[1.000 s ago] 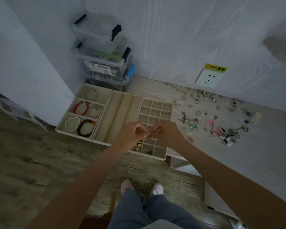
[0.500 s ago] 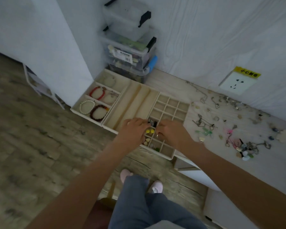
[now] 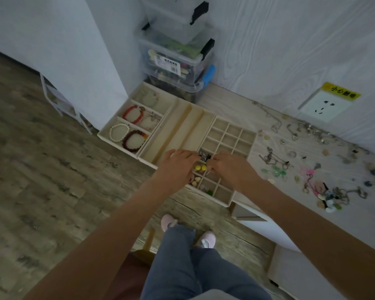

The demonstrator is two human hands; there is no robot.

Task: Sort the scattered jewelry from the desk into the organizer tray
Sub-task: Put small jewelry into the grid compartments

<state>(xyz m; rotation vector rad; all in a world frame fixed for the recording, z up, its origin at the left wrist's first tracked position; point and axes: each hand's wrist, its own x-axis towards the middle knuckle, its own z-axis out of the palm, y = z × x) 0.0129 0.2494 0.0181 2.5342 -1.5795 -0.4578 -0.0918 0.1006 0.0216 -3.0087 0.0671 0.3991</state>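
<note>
Now both hands hover over the grid section of the organizer tray (image 3: 230,135). Right hand (image 3: 230,169) has fingertips curled, pinching something tiny and pale; too small to name. Left hand (image 3: 178,167) has fingers bent down into a cell; whether it holds anything, cannot tell. Scattered jewelry (image 3: 320,187) lies on the desk (image 3: 236,105), right of the tray. Likely light, thin, tangle-prone: best pinched at clasp or bead.

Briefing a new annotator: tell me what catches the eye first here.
Both hands, left hand and right hand, meet over the grid tray near two yellow beads. Bead bracelets lie in the leftmost tray, and scattered jewelry covers the desk to the right.
</note>
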